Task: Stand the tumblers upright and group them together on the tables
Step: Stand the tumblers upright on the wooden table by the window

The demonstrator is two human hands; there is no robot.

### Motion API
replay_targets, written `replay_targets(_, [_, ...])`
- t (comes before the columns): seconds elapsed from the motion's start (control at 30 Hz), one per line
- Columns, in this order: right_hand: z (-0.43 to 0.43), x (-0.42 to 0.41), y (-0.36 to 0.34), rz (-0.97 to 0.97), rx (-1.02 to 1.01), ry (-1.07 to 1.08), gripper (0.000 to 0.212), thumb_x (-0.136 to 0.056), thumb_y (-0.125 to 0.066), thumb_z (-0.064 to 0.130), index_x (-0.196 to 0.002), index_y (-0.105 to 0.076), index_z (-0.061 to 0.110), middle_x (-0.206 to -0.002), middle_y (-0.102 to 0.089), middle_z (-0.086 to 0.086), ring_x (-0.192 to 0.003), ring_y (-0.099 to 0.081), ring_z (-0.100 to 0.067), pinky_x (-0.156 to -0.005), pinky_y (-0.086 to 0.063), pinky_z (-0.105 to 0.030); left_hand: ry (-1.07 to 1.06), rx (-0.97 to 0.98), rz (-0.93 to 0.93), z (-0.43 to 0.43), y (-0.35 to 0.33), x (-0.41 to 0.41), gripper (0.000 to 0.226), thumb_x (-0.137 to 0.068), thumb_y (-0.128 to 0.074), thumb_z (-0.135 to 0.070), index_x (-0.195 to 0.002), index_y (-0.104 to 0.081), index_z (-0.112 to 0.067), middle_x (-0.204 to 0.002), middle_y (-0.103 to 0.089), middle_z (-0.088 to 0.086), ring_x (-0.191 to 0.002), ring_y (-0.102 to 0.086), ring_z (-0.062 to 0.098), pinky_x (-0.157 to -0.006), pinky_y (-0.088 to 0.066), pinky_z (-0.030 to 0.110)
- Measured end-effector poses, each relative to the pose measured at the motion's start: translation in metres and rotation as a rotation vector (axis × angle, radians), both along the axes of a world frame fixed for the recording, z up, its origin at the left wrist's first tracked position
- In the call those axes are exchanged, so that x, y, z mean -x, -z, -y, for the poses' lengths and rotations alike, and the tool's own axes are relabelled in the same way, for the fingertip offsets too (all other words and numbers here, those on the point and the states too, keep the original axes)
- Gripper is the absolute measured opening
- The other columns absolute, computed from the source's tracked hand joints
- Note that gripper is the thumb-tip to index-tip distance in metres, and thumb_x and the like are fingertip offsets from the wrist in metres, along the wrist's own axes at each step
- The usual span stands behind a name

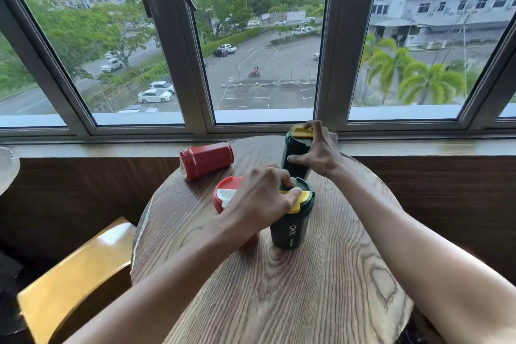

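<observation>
On a round wood-grain table [279, 301] by a window [265, 36], four tumblers are in view. The left hand [259, 201] rests on top of the near dark green tumbler [290, 229], which stands upright near the table's middle with "OKK" printed on its side; the fingers are curled together over its yellow lid [300, 200], thumb pressed against the lid's edge. Just to the left of it, touching or nearly so, a red tumbler with a white lid flap [226, 193] also stands upright, largely hidden behind the left wrist. The right hand [318, 153] grips the far dark green tumbler [293, 153] near the window-side edge of the table, fingers spread apart, the upper ones on its yellow cap and the thumb stretched across the body; this tumbler is upright or slightly tilted, I cannot tell which. A second red tumbler [206, 159] lies on its side at the table's far left, apart from the others. A yellow wooden chair [75, 279] stands to the left of the table
</observation>
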State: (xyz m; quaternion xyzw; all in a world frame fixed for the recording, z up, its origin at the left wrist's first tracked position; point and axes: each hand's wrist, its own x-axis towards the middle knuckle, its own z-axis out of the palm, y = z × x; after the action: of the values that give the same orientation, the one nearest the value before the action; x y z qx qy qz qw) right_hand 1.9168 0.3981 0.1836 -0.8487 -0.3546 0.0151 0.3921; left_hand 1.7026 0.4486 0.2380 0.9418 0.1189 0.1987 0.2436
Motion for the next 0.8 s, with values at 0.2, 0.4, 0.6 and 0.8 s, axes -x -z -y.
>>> replay_targets(0.2, [-0.016, 0.005, -0.005, -0.028, 0.111, -0.035, 0.097, -0.064, -0.085, 0.049, -0.144, -0.034, 0.032, -0.133, -0.033, -0.011, -0.127, -0.040, -0.035, -0.109, -0.037, -0.047, 0.055, 0.029, -0.038, -0.006, -0.001, 0.006, 0.024, -0.086, -0.068, -0.036, -0.096, -0.075, -0.015, -0.102, -0.066, -0.004, -0.092, -0.056, 0.008, -0.072, -0.035, 0.010])
replay_targets(0.4, [-0.023, 0.001, -0.022, -0.041, 0.186, -0.128, 0.088, -0.067, -0.084, 0.047, -0.139, -0.038, 0.023, -0.139, -0.040, -0.011, -0.126, -0.044, -0.031, -0.106, -0.040, -0.048, 0.075, 0.028, -0.049, -0.010, 0.000, 0.009, 0.029, -0.086, -0.068, -0.040, -0.099, -0.075, -0.015, -0.107, -0.068, -0.003, -0.097, -0.059, 0.009, -0.086, -0.045, 0.025])
replay_targets(0.6, [-0.019, 0.007, -0.028, 0.008, 0.243, -0.135, 0.092, -0.062, -0.084, 0.052, -0.141, -0.041, 0.031, -0.139, -0.039, -0.008, -0.127, -0.044, -0.030, -0.106, -0.042, -0.046, 0.095, 0.021, -0.065, -0.012, -0.002, 0.010, 0.031, -0.087, -0.067, -0.041, -0.105, -0.074, -0.017, -0.116, -0.066, -0.002, -0.106, -0.054, 0.007, -0.081, -0.034, 0.015])
replay_targets(0.8, [-0.017, 0.020, -0.031, -0.007, 0.275, -0.145, 0.096, -0.062, -0.081, 0.059, -0.144, -0.041, 0.030, -0.140, -0.038, -0.006, -0.128, -0.045, -0.027, -0.106, -0.042, -0.044, 0.115, 0.024, -0.062, -0.017, -0.002, 0.011, 0.035, -0.083, -0.071, -0.044, -0.104, -0.076, -0.016, -0.112, -0.068, -0.003, -0.103, -0.059, 0.008, -0.082, -0.041, 0.016])
